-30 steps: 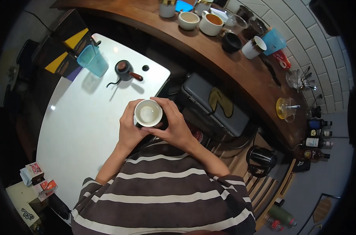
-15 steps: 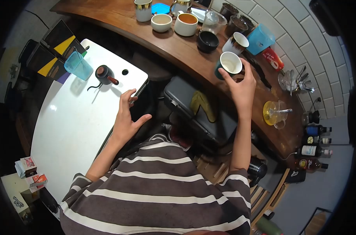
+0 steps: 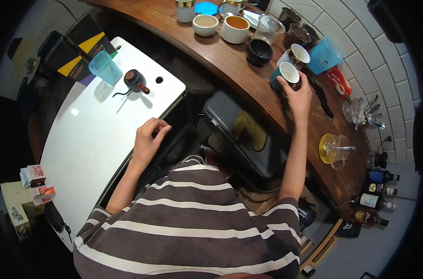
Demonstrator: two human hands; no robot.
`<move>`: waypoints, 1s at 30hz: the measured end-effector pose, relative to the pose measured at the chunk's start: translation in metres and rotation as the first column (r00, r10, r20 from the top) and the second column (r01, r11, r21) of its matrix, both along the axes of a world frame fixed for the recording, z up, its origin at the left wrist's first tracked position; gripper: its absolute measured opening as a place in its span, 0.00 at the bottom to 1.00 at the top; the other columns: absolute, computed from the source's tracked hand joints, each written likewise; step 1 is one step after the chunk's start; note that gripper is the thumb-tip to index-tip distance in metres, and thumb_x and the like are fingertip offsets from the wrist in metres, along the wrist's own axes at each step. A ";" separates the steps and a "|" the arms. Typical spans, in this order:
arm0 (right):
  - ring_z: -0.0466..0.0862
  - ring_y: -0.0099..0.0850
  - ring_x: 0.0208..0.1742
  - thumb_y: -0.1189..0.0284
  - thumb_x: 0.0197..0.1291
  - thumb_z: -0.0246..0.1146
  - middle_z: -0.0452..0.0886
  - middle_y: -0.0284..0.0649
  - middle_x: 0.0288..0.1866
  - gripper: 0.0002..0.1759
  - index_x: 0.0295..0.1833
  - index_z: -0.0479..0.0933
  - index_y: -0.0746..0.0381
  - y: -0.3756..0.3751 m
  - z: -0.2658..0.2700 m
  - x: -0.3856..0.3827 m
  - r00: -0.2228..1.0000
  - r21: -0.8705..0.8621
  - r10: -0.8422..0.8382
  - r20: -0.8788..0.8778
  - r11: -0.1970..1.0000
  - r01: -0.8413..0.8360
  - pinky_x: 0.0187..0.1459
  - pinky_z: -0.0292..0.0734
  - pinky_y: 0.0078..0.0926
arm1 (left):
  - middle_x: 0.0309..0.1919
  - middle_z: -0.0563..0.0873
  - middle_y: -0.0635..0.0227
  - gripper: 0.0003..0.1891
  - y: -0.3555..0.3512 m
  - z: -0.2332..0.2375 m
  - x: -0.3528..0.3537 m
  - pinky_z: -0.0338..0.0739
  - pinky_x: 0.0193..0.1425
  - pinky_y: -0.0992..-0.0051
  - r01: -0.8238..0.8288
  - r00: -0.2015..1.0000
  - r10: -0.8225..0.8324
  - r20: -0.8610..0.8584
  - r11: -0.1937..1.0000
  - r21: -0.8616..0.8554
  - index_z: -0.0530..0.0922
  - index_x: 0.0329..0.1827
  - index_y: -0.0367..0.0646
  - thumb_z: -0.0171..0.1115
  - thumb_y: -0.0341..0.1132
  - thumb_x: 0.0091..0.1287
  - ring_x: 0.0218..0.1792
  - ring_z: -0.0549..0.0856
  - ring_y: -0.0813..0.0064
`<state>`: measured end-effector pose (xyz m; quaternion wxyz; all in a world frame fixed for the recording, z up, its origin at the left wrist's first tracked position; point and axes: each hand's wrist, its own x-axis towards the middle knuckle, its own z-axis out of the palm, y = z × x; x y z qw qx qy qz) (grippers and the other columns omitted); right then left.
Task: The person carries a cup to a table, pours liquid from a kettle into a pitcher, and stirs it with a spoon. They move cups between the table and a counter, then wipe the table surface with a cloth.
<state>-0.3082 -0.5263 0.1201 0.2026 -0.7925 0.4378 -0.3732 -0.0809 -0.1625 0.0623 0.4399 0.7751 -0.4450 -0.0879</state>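
My right hand (image 3: pixel 299 96) grips a dark teal mug (image 3: pixel 279 80) with a white inside, fingers and thumb around its sides. The mug is at the wooden counter, right beside a white mug with a dark and gold pattern (image 3: pixel 299 55). A black bowl (image 3: pixel 259 52) is a little to its left. Over the edge of the white table, my left hand (image 3: pixel 147 139) has its fingers curled in and the thumb against them, with nothing visible in the grip. Nearest to it on that table is a small dark pot with a brown handle (image 3: pixel 134 81).
On the wooden counter (image 3: pixel 230 65) stand a cream bowl (image 3: pixel 205 26), an orange-lined mug (image 3: pixel 235 30), a blue container (image 3: pixel 324 55) and a glass on a yellow base (image 3: pixel 330 148). The white table (image 3: pixel 81 139) holds a blue pitcher (image 3: pixel 105 69). A grey case (image 3: pixel 230 116) lies between them.
My right hand has lowered the teal mug toward the counter, beside the patterned mug. My left hand's spread fingers have curled together. The whole view has shifted slightly.
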 end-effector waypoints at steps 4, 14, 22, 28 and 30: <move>0.83 0.33 0.38 0.53 0.52 0.81 0.87 0.44 0.43 0.38 0.62 0.79 0.65 -0.001 -0.003 -0.002 1.000 0.009 0.026 -0.007 1.000 -0.026 0.44 0.79 0.34 | 0.30 0.86 0.64 0.06 0.005 0.000 -0.003 0.77 0.40 0.74 -0.017 0.996 0.021 -0.084 0.998 0.059 0.85 0.38 0.36 0.73 0.29 0.64 0.31 0.83 0.74; 0.82 0.30 0.38 0.63 0.70 0.68 0.84 0.41 0.40 0.15 0.48 0.81 0.65 0.132 0.033 0.049 0.980 -0.094 0.182 0.083 0.980 -0.175 0.42 0.78 0.29 | 0.31 0.86 0.65 0.07 0.063 -0.018 0.018 0.78 0.38 0.76 -0.129 0.978 0.149 -0.144 0.982 0.142 0.84 0.38 0.35 0.71 0.32 0.68 0.31 0.83 0.76; 0.85 0.52 0.34 0.56 0.70 0.65 0.83 0.48 0.30 0.23 0.30 0.76 0.65 0.183 -0.077 0.273 0.828 -0.064 0.554 -0.085 0.827 -0.559 0.36 0.76 0.47 | 0.28 0.84 0.65 0.06 0.142 -0.021 0.030 0.74 0.36 0.74 -0.287 0.936 0.297 -0.189 0.955 0.078 0.83 0.36 0.35 0.69 0.29 0.68 0.28 0.79 0.75; 0.91 0.40 0.31 0.18 0.57 0.44 0.88 0.51 0.31 0.61 0.40 0.83 0.74 0.162 -0.138 0.374 0.583 0.847 0.806 -0.104 0.379 -0.372 0.36 0.88 0.34 | 0.24 0.78 0.63 0.07 0.215 -0.034 0.041 0.72 0.33 0.74 -0.557 0.827 0.554 -0.094 0.830 -0.008 0.80 0.33 0.34 0.68 0.26 0.67 0.25 0.76 0.73; 0.90 0.36 0.26 0.17 0.56 0.42 0.87 0.50 0.30 0.60 0.39 0.81 0.73 0.181 -0.128 0.374 0.618 0.937 0.785 -0.048 0.249 -0.244 0.31 0.88 0.29 | 0.24 0.79 0.63 0.07 0.234 -0.046 0.047 0.72 0.34 0.74 -0.598 0.799 0.592 -0.106 0.800 -0.044 0.79 0.33 0.34 0.68 0.26 0.68 0.25 0.76 0.73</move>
